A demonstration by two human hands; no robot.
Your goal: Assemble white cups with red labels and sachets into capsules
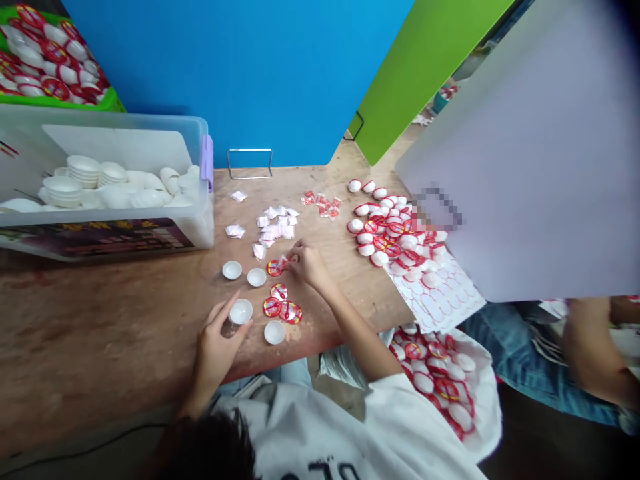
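Note:
My left hand (216,337) curves around a small white bowl (241,311), thumb on one side and fingers on the other. The bowl stands upright on the table and nothing shows inside it. Three similar bowls, an upper-left bowl (231,270), a middle bowl (257,277) and a lower bowl (275,332), stand nearby. My right hand (307,265) is closed in a pinch beside a round red printed lid (274,268). Something small and pale shows at its fingertips, too small to name. Several more red lids (280,308) lie partly overlapping between the bowls and my right forearm.
White sachets (277,225) and red sachets (327,205) lie farther back. A heap of red-rimmed white bowls (385,230) covers the right side, partly on a printed sheet (450,293). A clear bin (207,200) stands left; a filled sack (487,413) sits below. Coloured panels (240,73) border the table.

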